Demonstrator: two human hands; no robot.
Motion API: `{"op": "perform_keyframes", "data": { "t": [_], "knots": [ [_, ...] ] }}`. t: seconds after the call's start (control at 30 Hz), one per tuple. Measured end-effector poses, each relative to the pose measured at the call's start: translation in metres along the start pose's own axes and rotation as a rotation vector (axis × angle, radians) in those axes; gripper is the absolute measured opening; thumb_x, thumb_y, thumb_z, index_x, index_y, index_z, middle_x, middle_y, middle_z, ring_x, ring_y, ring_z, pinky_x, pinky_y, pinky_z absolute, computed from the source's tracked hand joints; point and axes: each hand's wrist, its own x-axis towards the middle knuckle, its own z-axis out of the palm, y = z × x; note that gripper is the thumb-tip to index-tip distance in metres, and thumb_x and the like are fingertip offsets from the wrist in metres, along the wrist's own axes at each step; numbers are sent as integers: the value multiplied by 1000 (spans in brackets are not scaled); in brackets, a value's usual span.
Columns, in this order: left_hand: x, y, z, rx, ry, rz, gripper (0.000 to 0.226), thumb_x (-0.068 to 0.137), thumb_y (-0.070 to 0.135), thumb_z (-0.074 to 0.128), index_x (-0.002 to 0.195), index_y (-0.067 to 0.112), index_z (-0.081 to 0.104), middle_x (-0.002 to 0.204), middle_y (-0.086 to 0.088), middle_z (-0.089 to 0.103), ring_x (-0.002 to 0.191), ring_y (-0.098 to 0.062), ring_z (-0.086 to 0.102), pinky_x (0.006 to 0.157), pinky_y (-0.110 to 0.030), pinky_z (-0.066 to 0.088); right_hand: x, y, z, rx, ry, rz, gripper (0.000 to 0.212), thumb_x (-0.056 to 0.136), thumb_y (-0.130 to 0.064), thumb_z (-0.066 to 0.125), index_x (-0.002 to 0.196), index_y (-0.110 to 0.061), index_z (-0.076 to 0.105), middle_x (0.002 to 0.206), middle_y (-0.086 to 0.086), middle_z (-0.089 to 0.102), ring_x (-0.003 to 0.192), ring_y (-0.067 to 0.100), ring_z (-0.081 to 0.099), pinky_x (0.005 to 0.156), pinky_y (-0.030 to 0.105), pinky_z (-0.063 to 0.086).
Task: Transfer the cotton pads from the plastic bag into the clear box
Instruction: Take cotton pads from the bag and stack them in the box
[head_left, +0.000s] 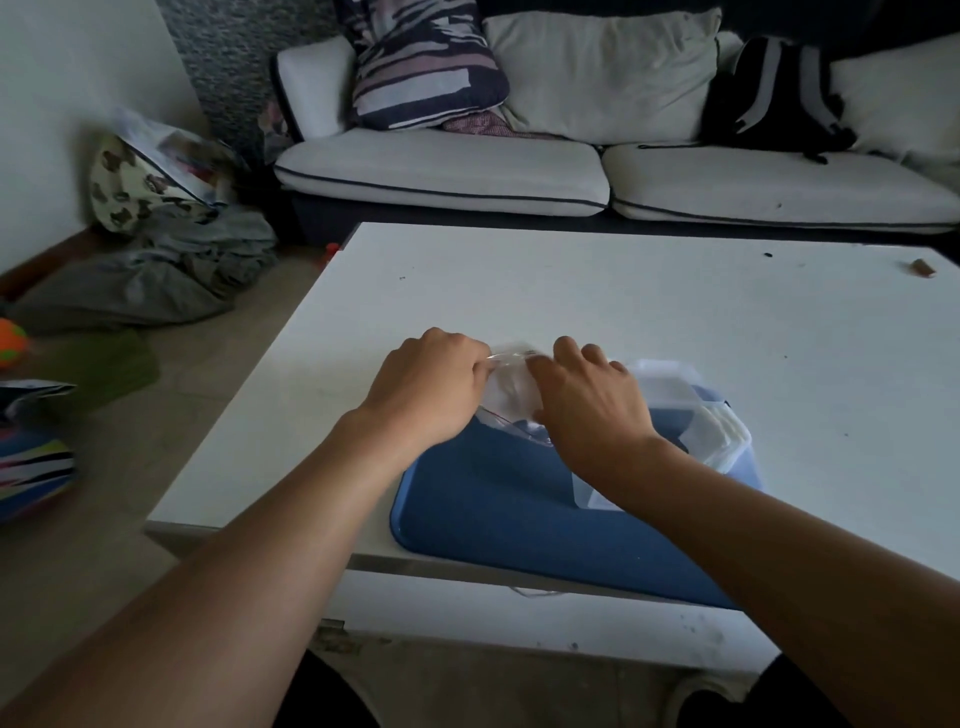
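A small clear plastic bag (506, 387) with white contents was held up between two hands above the far edge of a blue rectangular tray (498, 504). The contents were blurred; individual cotton pads could not be counted. The bag's top edge was pinched from both sides: the left hand (434, 384) was curled with thumb and fingers closed on the left part of the opening, knuckles up, wrist roughly level. The right hand (587, 400) was curled likewise on the right part of the opening, its back turned to the camera, fingers bent down over the plastic. Both forearms were stretched forward from the bottom corners of the view and converged on the bag. The bag's lower corner hung just over the tray's far left rim.

One clear plastic box (670, 410) with a hinged clear lid was seen on the tray, just beside and partly behind the right hand and wrist. White material (719, 423) was visible inside its right part; whether it was pads could not be told.

One tray was counted, set on a white rectangular table (623, 291) and overhanging its near edge. One small brown object (922, 268) lay at the table's far right corner. Behind the table a white cushioned sofa (441, 171) was seen, with one striped pillow (421, 62) and one black backpack (774, 93) on it. Grey clothing (171, 275) was heaped on the floor at left.
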Motion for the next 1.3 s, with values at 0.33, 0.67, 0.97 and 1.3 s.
{"op": "perform_keyframes", "data": {
  "t": [0.33,0.67,0.97,1.3],
  "knots": [
    [-1,-2,6,-77,-146,-19,39,89,39,71,124,24,61,109,-4,68,90,-29,66,78,-40,56,1,8,-1,268,-63,23,19,87,-15,67,105,-21,64,107,5,48,86,26,53,64,34,42],
    [-1,11,40,103,-183,-18,30,88,23,64,113,18,48,111,-3,54,82,-30,60,64,-37,42,-11,7,-21,682,-131,-38,11,81,-22,77,86,-20,68,94,-3,61,84,16,60,71,32,52],
    [0,22,-13,-575,-464,-191,88,71,36,81,148,27,40,146,9,44,129,-12,48,103,-30,45,-6,45,-35,1771,-124,499,41,91,-6,69,129,-5,55,122,17,66,103,27,70,83,36,61],
    [-3,80,4,-1552,-213,-478,30,104,27,55,115,4,70,109,-19,76,100,-31,75,89,-41,61,-3,26,-29,1599,65,450,18,98,-10,58,102,5,65,96,24,72,82,19,71,71,30,58]
  ]
}}
